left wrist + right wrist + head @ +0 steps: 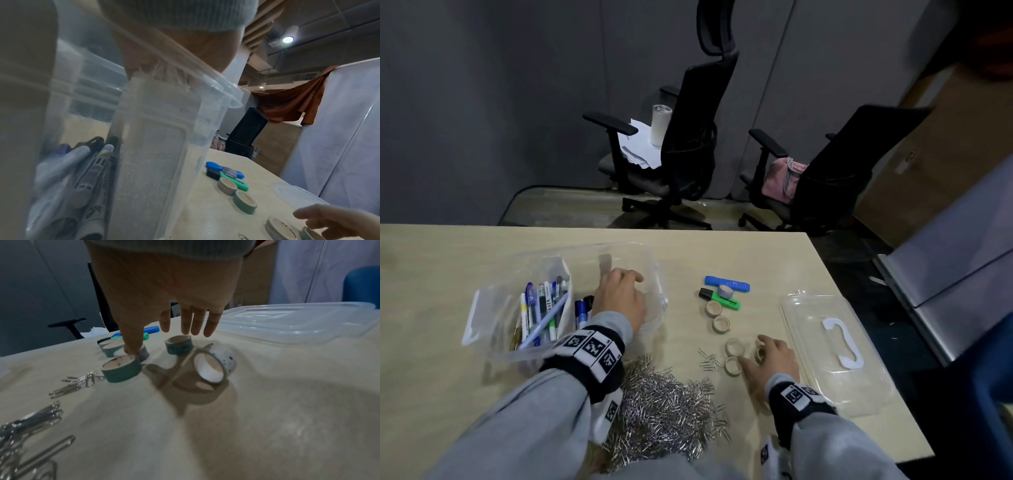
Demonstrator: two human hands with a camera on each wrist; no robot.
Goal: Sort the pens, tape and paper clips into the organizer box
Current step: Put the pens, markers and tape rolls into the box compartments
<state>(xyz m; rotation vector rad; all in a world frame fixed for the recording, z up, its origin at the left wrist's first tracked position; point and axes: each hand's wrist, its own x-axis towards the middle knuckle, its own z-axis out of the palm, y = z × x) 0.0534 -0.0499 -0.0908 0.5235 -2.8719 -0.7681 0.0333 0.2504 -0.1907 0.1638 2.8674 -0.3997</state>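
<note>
The clear organizer box (493,346) stands at the table's left, with several pens (541,315) in its left compartment. My left hand (621,291) reaches into its right part, fingers curled down over the top of a clear inner insert (156,146); the fingertips are hidden. My right hand (753,351) hovers spread over tape rolls. Its thumb touches a teal roll (121,369), another roll (179,344) sits under the fingers, and a white roll (213,368) stands on edge. Two more rolls (717,317) lie beyond. A heap of paper clips (664,411) lies between my arms.
The box's clear lid (832,349) lies flat at the right, near the table edge. A blue highlighter (727,284) and a green one (722,301) lie mid-table with a small grey roll (725,291) on them. Two office chairs (688,144) stand beyond the table.
</note>
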